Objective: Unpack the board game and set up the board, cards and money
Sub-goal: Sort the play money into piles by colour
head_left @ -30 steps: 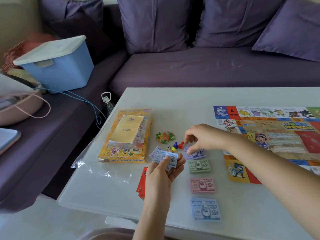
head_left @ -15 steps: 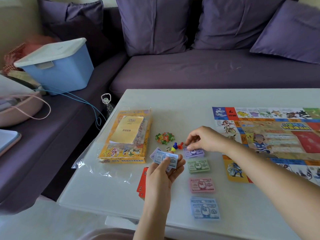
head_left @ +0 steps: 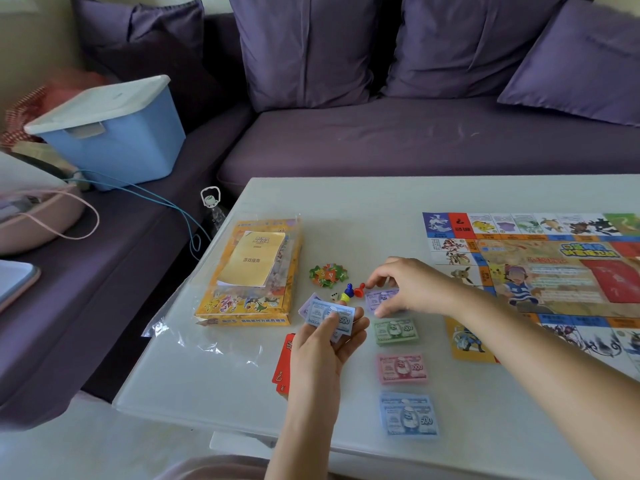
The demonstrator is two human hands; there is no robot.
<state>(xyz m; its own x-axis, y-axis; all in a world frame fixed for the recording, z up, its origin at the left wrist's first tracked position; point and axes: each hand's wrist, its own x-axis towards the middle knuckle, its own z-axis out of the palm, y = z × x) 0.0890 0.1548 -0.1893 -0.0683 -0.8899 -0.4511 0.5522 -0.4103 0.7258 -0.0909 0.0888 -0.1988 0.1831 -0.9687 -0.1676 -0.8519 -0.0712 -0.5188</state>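
Nearest me on the white table [head_left: 214, 375], a blue stack of 500 notes [head_left: 408, 415] lies flat. Just beyond it sits a pink stack of 1000 notes [head_left: 401, 368]. To the left, a few red cards [head_left: 284, 362] poke out from under my left wrist.

My left hand [head_left: 325, 344] is palm up, with fingers curled and the thumb pressed down on a small fan of blue and purple notes [head_left: 329, 315], held just above the table. To its right lies a green stack of 2000 notes [head_left: 394, 330], in line with the pink and blue ones.

Next out, my right hand [head_left: 405, 285] reaches in from the right. Its thumb and curled fingertips pinch the near and far edges of a purple stack of notes [head_left: 379, 299], which rests on the table at the far end of the money row.

Just left of that hand are the coloured pawns [head_left: 349, 292], and beyond them a heap of green and orange tokens [head_left: 327, 273]. Further left is the yellow game box [head_left: 249, 306] in its loose plastic wrap, with a rules booklet [head_left: 254, 259] on top.

The game board [head_left: 554, 271] lies unfolded on the right side of the table. Past the table is a purple sofa [head_left: 415, 143], with a blue storage bin [head_left: 114, 140] on it at the far left.
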